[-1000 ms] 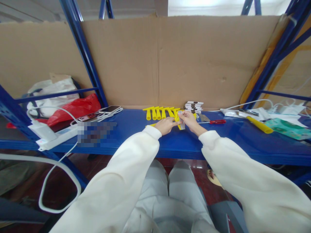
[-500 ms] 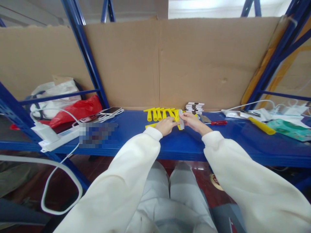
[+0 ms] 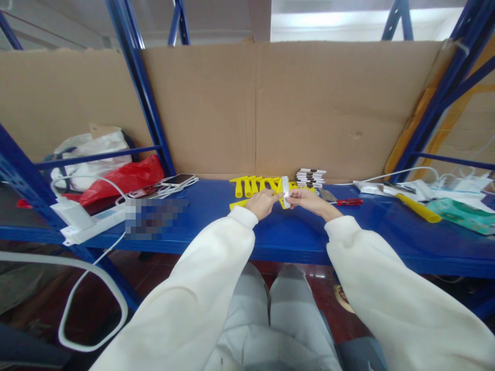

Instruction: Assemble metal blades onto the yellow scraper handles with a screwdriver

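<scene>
Head view: both hands work abt mid-length of a blue metal shelf [image 3: 294, 238], btwn its back & front edges. R hand [image 3: 309, 200] has a narrow flat white strip [image 3: 285, 186] pinched btwn thumb & fingers, strip standing roughly upright. L hand [image 3: 263, 203] is curled in from the other side, fingertips right at the strip and a yellow plastic piece [image 3: 282, 204] partly hidden behind it; can't tell if L grip is clamped on that piece or just touching. Row of yellow T-shaped plastic handles [image 3: 238, 188] lies along the back edge, just beyond L hand; another yellow plastic part [image 3: 238, 204] lies by L wrist. Neat stack of white-and-dark flat packs [image 3: 310, 176] sits at the back edge, beyond R hand. Grey flat pieces [image 3: 328, 195] & a red-handled tool [image 3: 349, 202] lie just right of R hand. Twd shelf's right end: long yellow tube [image 3: 419, 208], slanted, next to a green packet [image 3: 462, 214]. Twd back-left corner: dark-screened phone [image 3: 180, 179] w/ white cable; white power strip [image 3: 93, 221] nr the front-left corner.
</scene>
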`<state>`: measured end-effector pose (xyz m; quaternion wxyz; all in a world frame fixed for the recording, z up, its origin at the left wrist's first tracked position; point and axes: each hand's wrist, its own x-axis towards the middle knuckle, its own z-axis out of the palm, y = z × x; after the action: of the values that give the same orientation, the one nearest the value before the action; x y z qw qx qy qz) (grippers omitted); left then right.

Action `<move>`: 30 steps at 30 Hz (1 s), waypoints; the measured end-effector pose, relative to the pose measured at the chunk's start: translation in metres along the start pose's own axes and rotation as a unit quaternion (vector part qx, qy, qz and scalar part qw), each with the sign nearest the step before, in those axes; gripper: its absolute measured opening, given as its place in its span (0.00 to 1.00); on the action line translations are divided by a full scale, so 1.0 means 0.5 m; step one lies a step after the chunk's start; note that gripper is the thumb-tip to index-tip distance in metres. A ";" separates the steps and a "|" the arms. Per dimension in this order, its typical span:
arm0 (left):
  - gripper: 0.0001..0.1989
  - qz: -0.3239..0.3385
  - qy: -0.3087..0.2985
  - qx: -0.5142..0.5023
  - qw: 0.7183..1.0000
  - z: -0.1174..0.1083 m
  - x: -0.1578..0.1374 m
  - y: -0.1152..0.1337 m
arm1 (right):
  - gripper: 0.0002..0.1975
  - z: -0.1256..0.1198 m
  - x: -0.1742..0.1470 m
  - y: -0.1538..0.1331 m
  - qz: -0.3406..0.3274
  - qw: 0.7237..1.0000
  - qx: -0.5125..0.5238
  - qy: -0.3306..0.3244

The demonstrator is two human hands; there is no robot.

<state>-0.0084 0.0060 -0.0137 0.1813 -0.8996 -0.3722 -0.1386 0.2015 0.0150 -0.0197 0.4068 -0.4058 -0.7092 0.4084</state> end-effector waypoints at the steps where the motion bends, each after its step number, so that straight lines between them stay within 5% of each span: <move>1: 0.27 0.002 0.002 -0.003 1.000 0.002 0.000 -0.002 | 0.19 0.001 0.000 0.001 0.003 1.000 -0.005 -0.002; 16: 0.25 0.021 0.011 -0.036 0.999 0.016 0.005 -0.009 | 0.18 0.007 -0.010 -0.009 0.019 0.997 -0.029 -0.073; 30: 0.25 -0.015 0.030 -0.027 0.999 0.012 0.007 -0.003 | 0.21 0.000 -0.008 -0.008 0.010 1.000 -0.019 -0.017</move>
<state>-0.0063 0.0117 -0.0175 0.1655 -0.8943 -0.3757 -0.1781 0.2018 0.0098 -0.0173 0.3834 -0.4133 -0.7195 0.4057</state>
